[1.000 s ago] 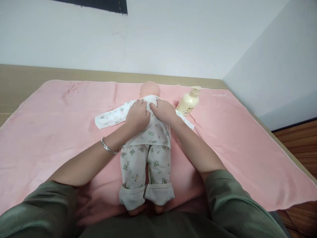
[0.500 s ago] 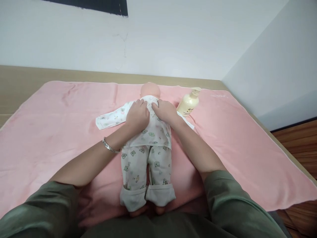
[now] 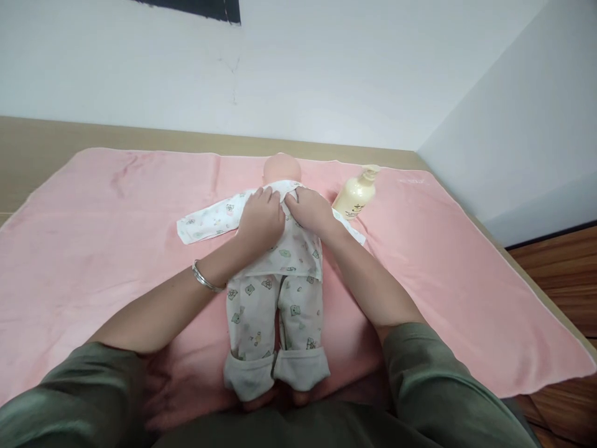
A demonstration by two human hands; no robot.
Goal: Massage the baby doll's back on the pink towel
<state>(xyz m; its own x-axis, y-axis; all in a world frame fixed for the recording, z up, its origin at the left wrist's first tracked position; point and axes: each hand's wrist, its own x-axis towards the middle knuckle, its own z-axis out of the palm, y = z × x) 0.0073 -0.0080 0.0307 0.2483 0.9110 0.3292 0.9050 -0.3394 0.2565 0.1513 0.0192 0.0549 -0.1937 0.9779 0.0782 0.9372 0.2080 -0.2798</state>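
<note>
One baby doll (image 3: 291, 264) in printed shirt (image 3: 305, 249) and cuffed trousers (image 3: 296, 317), laid lengthwise on a pink blanket (image 3: 443, 280): head just short of the far edge, feet toward the near side, well apart from left and right edges. Back of head upward; probably prone. Handling estimate: fairly light; head looks smooth, firm, perhaps slippery; clothing soft, likely to slide or bunch over the body. Best hold judged to be both sides of the torso, not a loose sleeve. Left hand (image 3: 262, 218) lies over the upper back, fingers bent; right hand (image 3: 308, 210) opposite, thumb inward. Both touch the shirt; cannot tell whether cloth is pinched. Forearms converge from the near side. Bottle (image 3: 355, 196) between doll and far right corner.
</note>
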